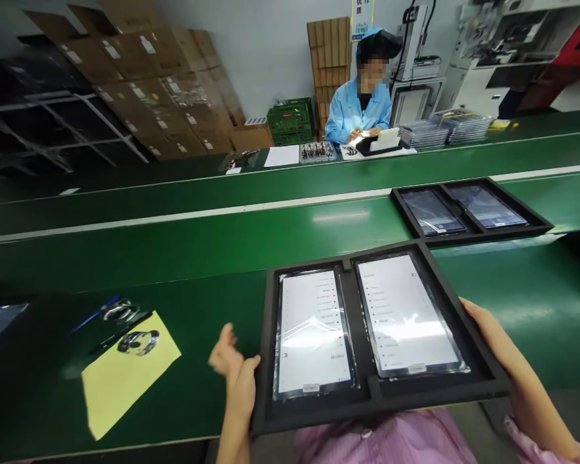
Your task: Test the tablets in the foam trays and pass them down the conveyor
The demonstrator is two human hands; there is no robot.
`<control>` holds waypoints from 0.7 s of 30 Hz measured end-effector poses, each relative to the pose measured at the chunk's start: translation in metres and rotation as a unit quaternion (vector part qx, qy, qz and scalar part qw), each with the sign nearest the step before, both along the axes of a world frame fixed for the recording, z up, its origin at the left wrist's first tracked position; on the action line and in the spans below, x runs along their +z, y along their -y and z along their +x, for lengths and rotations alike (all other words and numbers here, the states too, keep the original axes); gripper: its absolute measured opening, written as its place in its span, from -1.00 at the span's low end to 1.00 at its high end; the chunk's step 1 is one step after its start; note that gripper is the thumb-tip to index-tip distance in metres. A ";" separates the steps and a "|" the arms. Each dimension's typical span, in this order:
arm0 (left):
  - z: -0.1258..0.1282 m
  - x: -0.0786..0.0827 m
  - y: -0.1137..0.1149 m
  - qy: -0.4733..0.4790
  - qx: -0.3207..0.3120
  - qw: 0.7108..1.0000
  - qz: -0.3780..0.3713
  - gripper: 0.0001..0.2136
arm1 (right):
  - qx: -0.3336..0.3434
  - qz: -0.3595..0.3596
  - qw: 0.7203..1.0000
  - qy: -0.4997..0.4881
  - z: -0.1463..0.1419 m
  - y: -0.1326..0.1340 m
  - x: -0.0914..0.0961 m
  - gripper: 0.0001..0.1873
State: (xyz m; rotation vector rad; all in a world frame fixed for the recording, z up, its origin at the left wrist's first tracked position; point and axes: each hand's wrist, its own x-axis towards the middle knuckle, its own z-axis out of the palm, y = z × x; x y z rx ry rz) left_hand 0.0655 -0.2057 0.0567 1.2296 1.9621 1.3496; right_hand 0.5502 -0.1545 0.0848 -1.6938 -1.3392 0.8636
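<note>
A black foam tray (360,322) sits in front of me, its near edge past the table's edge by my body. In its two compartments lie a left tablet (314,332) and a right tablet (406,309), both with lit white screens showing menu lists and clear film around them. My right hand (486,328) grips the tray's right side, fingers partly hidden beneath it. At the left side is my left hand (236,370), its thumb close to or touching the tray wall while the slightly blurred fingers stand apart, pointing away from it.
Another black tray (476,235) with two dark-screened tablets lies beyond, at the right. Yellow paper (130,374), a black pen (120,334) and a blue pen (94,316) lie left. Across the green bench, a co-worker (360,106) in blue sits near stacked clear trays (459,124).
</note>
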 end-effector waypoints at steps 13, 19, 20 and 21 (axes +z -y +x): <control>0.060 0.050 -0.066 -0.458 -0.467 0.755 0.055 -0.50 | 0.411 0.300 0.760 0.404 -0.072 -0.037 0.031 -0.43; 0.060 0.047 -0.071 -0.467 -0.398 0.783 0.100 -0.62 | 0.426 0.292 0.771 0.372 -0.076 -0.032 0.020 -0.50; 0.055 0.048 -0.068 -0.463 -0.357 0.803 0.119 -0.61 | 0.404 0.304 0.789 0.350 -0.070 -0.030 0.020 -0.51; 0.050 0.049 -0.063 -0.451 -0.311 0.825 0.137 -0.58 | 0.378 0.320 0.809 0.318 -0.065 -0.030 0.021 -0.47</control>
